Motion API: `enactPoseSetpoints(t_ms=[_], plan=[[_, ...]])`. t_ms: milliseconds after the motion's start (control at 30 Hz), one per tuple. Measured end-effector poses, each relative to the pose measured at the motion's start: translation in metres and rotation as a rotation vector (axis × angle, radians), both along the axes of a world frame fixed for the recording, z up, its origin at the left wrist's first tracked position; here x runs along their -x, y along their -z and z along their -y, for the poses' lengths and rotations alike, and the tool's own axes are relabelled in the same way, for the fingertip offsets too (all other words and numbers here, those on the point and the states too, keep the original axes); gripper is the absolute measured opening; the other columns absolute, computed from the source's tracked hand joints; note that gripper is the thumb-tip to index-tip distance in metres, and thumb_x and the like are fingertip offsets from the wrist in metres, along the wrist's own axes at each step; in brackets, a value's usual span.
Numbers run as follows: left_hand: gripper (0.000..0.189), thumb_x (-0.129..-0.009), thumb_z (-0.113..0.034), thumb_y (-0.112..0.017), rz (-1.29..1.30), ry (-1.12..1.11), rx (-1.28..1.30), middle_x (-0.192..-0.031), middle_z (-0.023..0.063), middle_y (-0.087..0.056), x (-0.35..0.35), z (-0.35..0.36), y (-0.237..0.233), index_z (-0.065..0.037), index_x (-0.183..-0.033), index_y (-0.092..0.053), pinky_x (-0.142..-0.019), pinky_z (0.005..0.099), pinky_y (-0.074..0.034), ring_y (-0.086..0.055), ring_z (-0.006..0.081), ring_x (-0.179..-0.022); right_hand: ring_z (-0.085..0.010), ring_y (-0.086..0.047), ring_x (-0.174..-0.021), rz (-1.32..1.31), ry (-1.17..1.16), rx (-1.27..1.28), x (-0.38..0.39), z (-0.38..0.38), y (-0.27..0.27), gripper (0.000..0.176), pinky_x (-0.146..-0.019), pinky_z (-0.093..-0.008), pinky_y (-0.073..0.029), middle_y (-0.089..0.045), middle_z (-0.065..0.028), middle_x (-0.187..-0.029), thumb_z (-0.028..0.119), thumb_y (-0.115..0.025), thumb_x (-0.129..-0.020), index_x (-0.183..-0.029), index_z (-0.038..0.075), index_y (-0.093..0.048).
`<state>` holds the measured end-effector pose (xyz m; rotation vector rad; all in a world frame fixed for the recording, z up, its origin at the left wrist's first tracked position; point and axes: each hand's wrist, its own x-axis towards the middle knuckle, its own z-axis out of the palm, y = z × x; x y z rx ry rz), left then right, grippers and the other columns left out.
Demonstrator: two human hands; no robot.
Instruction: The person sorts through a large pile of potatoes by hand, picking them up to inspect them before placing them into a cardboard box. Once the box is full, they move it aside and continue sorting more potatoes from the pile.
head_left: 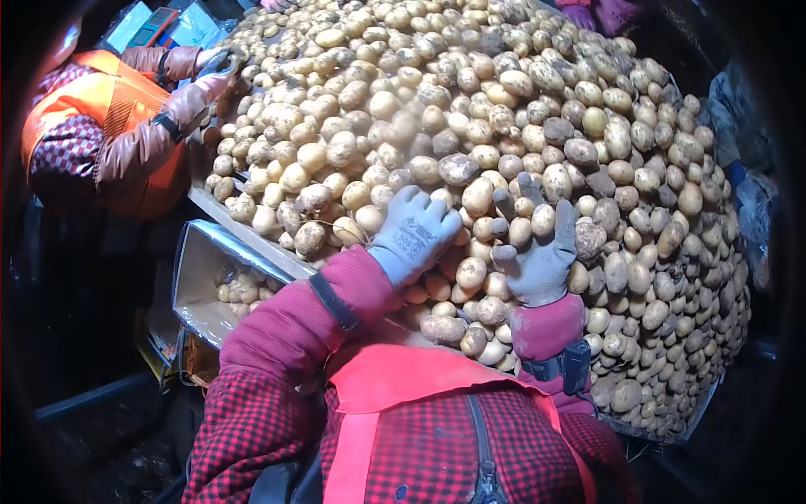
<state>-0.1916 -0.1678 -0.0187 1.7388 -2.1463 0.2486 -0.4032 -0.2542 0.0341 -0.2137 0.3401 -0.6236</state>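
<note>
A large heap of potatoes (pixel 478 196), pale and partly caked with soil, spreads out before me. My left hand (pixel 415 230), in a light grey-blue glove, rests back-up on the near part of the heap. Its fingers are curled down, and whatever they grip is hidden beneath them. My right hand (pixel 537 265), gloved alike, is turned palm-up to the right of it. Its dirty fingers bend up around two small potatoes (pixel 543 220) lying against the palm and finger bases. More potatoes lie close around both hands.
At the left, a co-worker in an orange vest (pixel 105 118) reaches onto the heap. A plastic-lined box (pixel 189 273) with several potatoes stands below the table's edge (pixel 243 231). Another person's gloved hands (pixel 600 15) show at the top right. Plastic bags (pixel 751 202) hang at the right.
</note>
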Motion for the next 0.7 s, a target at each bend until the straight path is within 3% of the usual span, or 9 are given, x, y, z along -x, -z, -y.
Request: enactPoseSetpoints(t_ms=[100,200,300,333,400,433,533,567,700], plan=[[0.016,-0.075,-0.021,-0.065,-0.047,0.004,0.002,-0.086,0.0052,-0.06,0.003,-0.004,-0.002,-0.015,-0.088,-0.059,-0.09,0.046,-0.047,-0.061,0.0279,-0.087,-0.0319,-0.06,-0.115,-0.026,0.02,0.008,-0.001,-0.003,0.0,0.062,-0.071,-0.0395,-0.056,-0.049,-0.0131,-0.151,0.058,-0.04,-0.105,-0.157,0.024,-0.04],[0.019,-0.073,-0.019,-0.067,-0.121,0.031,-0.045,-0.09,0.0067,-0.062,-0.002,-0.008,-0.014,-0.014,-0.091,-0.062,-0.09,0.045,-0.047,-0.062,0.0293,-0.088,-0.0337,-0.059,-0.121,-0.261,0.06,0.023,-0.003,-0.008,0.0,0.062,-0.075,-0.0414,-0.057,-0.048,-0.013,-0.153,0.058,-0.04,-0.105,-0.157,0.024,-0.038],[0.023,-0.075,-0.017,-0.073,-0.485,-0.073,-0.021,-0.094,0.0087,-0.066,-0.005,-0.022,-0.03,-0.011,-0.096,-0.067,-0.089,0.0443,-0.049,-0.064,0.0312,-0.09,-0.0343,-0.069,-0.104,-0.238,0.051,0.053,-0.008,-0.028,-0.023,0.062,-0.065,-0.0354,-0.054,-0.061,-0.0128,-0.136,0.056,-0.049,-0.103,-0.151,0.018,-0.045],[0.033,-0.077,-0.018,-0.081,-0.66,-0.128,-0.053,-0.1,0.011,-0.07,-0.001,-0.029,-0.039,-0.008,-0.106,-0.07,-0.089,0.0426,-0.05,-0.067,0.032,-0.097,-0.037,-0.068,-0.108,-0.246,0.078,0.071,-0.004,-0.031,-0.014,0.065,-0.068,-0.0369,-0.057,-0.058,-0.0151,-0.14,0.057,-0.047,-0.103,-0.153,0.016,-0.041],[0.028,-0.081,-0.02,-0.079,-0.808,-0.085,0.244,-0.089,0.0097,-0.07,0.009,-0.035,-0.058,-0.007,-0.104,-0.068,-0.072,0.0434,-0.051,-0.067,0.0323,-0.08,-0.0383,-0.066,-0.117,-0.144,-0.002,0.124,-0.003,-0.039,-0.008,0.068,-0.076,-0.0405,-0.059,-0.056,-0.0164,-0.142,0.06,-0.045,-0.103,-0.154,0.015,-0.039],[0.034,-0.082,-0.022,-0.078,-0.71,-0.075,0.278,-0.098,0.0103,-0.071,0.011,-0.041,-0.072,-0.007,-0.112,-0.069,-0.079,0.0425,-0.05,-0.068,0.0309,-0.089,-0.0359,-0.063,-0.12,-0.113,-0.016,0.172,-0.006,-0.043,-0.01,0.07,-0.083,-0.0425,-0.059,-0.056,-0.016,-0.142,0.063,-0.044,-0.103,-0.154,0.015,-0.039],[0.036,-0.083,-0.024,-0.078,-0.617,0.078,0.269,-0.107,0.0101,-0.07,0.02,-0.039,-0.08,-0.006,-0.113,-0.069,-0.086,0.0439,-0.049,-0.066,0.0304,-0.097,-0.0329,-0.06,-0.124,-0.172,-0.009,-0.012,-0.017,-0.056,-0.02,0.07,-0.09,-0.0446,-0.057,-0.056,-0.0131,-0.143,0.064,-0.043,-0.102,-0.155,0.018,-0.04],[0.039,-0.087,-0.028,-0.076,-0.588,0.133,0.235,-0.117,0.0117,-0.068,0.02,-0.035,-0.079,-0.007,-0.119,-0.068,-0.093,0.045,-0.046,-0.063,0.0316,-0.107,-0.0329,-0.061,-0.122,-0.153,-0.019,-0.048,-0.016,-0.055,-0.018,0.069,-0.088,-0.0436,-0.056,-0.056,-0.0129,-0.142,0.064,-0.042,-0.102,-0.154,0.019,-0.041],[0.045,-0.091,-0.029,-0.07,-0.642,0.118,0.154,-0.125,0.0166,-0.065,0.015,-0.034,-0.083,-0.006,-0.129,-0.065,-0.101,0.0471,-0.043,-0.06,0.0361,-0.116,-0.0333,-0.064,-0.113,0.091,-0.106,-0.149,-0.001,-0.05,-0.007,0.067,-0.076,-0.0398,-0.056,-0.058,-0.0122,-0.14,0.066,-0.042,-0.102,-0.152,0.022,-0.044]])
